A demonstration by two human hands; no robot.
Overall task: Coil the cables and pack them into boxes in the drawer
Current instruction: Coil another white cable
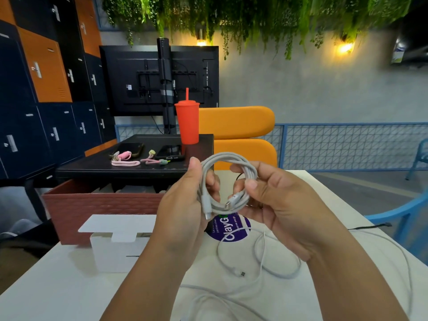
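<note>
1. I saw both hands raised above the white tabletop, holding between them one pale grey-white charging cable wound into a round coil
2. The left hand gripped the coil's left side, its thumb lying over the front of the loops and its fingers curled behind them, showing through the ring
3. The right hand held the coil's right side, with its thumb and fingers pinching the bundled strands together
4. Two metal-tipped plugs of the coiled cable sat at the bottom of the ring, one pointing down by the left palm and the other lying across the lower strands
5. Below the hands, loose white cables sprawled unwound over the tabletop with one plug end lying free, near a round purple sticker
6. A white cardboard box stood on the tabletop left of the hands with its lid flap open
7. Just behind that box was a reddish-brown drawer with a brick-pattern front, pulled out; I could not make out what lay inside
8. Behind the drawer, a black side table carried a red plastic tumbler with a straw, two dark phones and some short pink cables
</note>
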